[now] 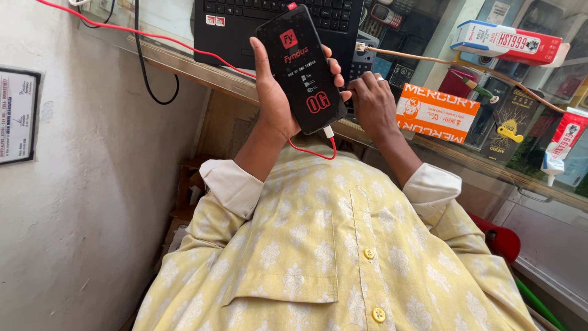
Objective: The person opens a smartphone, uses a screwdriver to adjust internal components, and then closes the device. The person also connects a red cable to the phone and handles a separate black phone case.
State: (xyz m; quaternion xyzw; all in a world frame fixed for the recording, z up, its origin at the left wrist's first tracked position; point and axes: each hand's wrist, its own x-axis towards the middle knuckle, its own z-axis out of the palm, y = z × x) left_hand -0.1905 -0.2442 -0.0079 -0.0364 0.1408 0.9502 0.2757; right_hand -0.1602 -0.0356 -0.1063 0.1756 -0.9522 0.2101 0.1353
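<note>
My left hand [274, 92] is wrapped round a black smartphone [301, 67], palm behind it, thumb up along its left edge & fingertips curling over the right edge, so it's clamped on the phone w/ the screen facing me. Screen is lit, dark w/ red & white graphics. Phone sits tilted, top leaning left, held above my chest & in front of the black laptop [275, 24], overlapping the laptop's front edge & keyboard. A red cable [309, 150] is plugged into the phone's bottom end via a white connector, loops just below the phone, then passes behind my left wrist; more red cable runs from left of the phone along the counter up to the top-left corner. My right hand [372, 101] is just right of the phone, back of hand toward me, fingers bent inward & touching the phone's right edge near the lower half; ring on one finger. Can't tell if it's pinching anything, fingertips are hidden. Right of the phone, past my right hand, an orange & white box [436, 114] lies on the glass counter [490, 162]. Further right of the phone, up top, a red & white carton [506, 41]. Below the phone: my pale yellow patterned shirt [331, 257], cuffs rolled. Far left of the phone, a grey wall [73, 202] w/ a framed notice [17, 115], & a black cable [147, 67] hanging off the counter.
</note>
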